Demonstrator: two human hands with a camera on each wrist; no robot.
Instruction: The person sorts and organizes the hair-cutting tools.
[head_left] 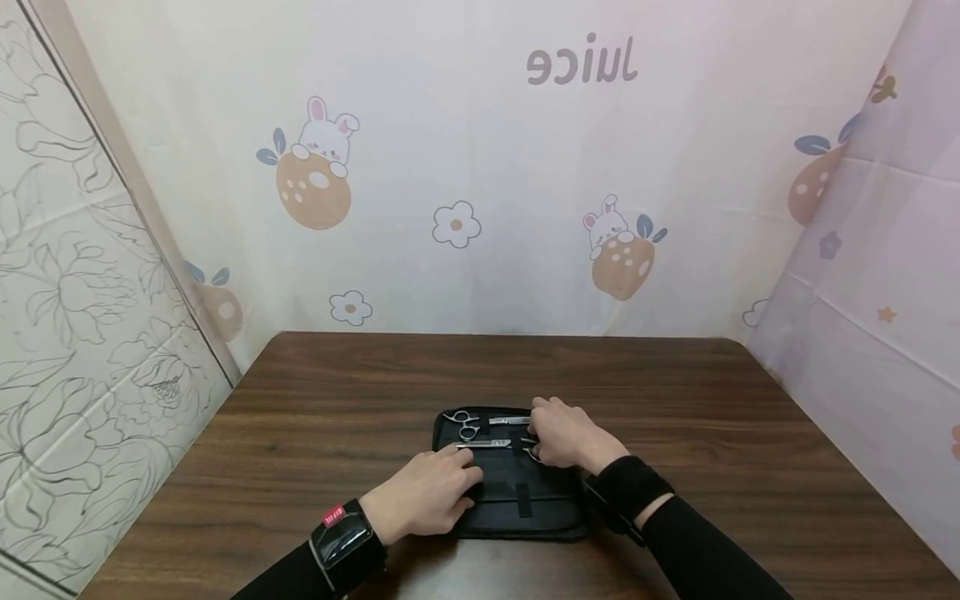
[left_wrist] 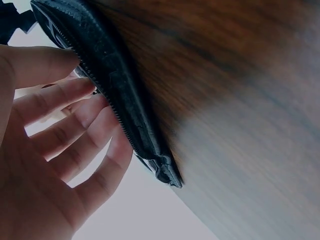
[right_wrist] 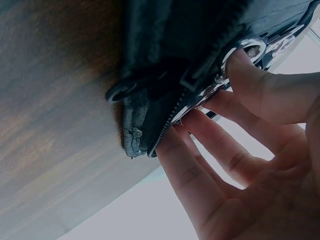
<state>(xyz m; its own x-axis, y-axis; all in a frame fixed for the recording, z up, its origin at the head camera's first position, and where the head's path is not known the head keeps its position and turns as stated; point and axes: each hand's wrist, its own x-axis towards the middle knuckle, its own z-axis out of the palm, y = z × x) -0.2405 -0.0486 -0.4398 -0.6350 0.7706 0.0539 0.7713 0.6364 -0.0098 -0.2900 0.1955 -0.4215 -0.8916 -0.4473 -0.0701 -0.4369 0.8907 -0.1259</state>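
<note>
A black zip case (head_left: 557, 527) lies unfolded on the table, with two pairs of scissors in its far half. The upper scissors (head_left: 467, 425) have their rings at the left. Nearer, the lower scissors (head_left: 491, 444) point left, their rings partly hidden by my right hand (head_left: 566, 433). In the right wrist view, my right thumb and fingers pinch a shiny scissor ring (right_wrist: 223, 70) by the zipper. My left hand (head_left: 431, 492) rests at the case's left side, its fingertips near the lower scissors' blade end. Its loosely bent fingers (left_wrist: 90, 150) touch the zipped edge in the left wrist view.
The case sits on a brown wooden table (head_left: 337, 392). A pale printed curtain (head_left: 465, 150) hangs behind the table and along its right side. A floral panel (head_left: 90, 333) stands at the left. Inside the case's near half runs a black strap (head_left: 523, 500).
</note>
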